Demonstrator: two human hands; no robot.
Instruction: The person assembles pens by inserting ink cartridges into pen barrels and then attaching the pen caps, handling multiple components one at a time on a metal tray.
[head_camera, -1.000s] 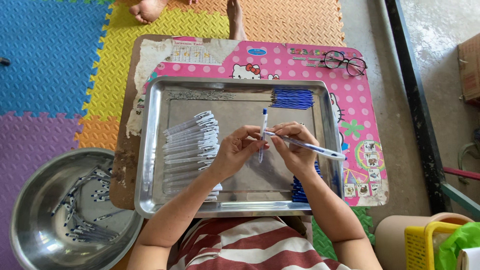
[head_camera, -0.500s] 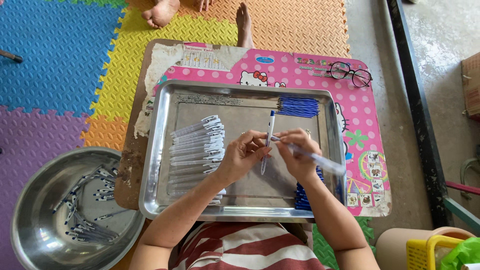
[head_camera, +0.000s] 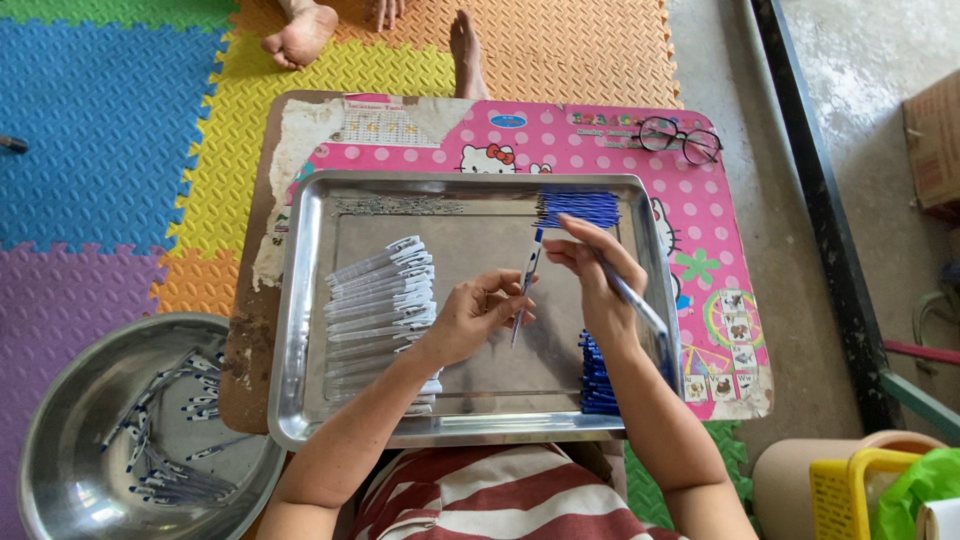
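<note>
Risk here lies mostly in the loose hold: the slim white pen barrel with a blue tip (head_camera: 524, 290) stands nearly upright between the two hands, and a slip of the fingers could, by the look of it, drop it onto the rectangular stainless-steel tray (head_camera: 480, 215) and scatter the neat row of clear-and-white pen barrels (head_camera: 385, 300) lying just to its left. A careless elbow might also nudge the stack of blue pen parts (head_camera: 597, 380) near the tray's right rim, since the right forearm passes directly above it. The left hand (head_camera: 475, 318) is curled, palm toward the body, its grip closed on the lower part of the barrel. The right hand (head_camera: 595, 275) reaches in from the right with its fingers pinched at the barrel's upper end, while a second long white-and-blue pen piece (head_camera: 635, 305) lies along that hand toward the wrist, apparently tucked in the same grip. Farther up the tray sits a bundle of blue refills (head_camera: 580, 207). The tray rests on a pink, dotted low desk (head_camera: 720, 250), with dark-rimmed spectacles (head_camera: 680, 138) at its far edge, and a round metal basin holding finished pens (head_camera: 130, 440) stands on the foam floor at the left.
</note>
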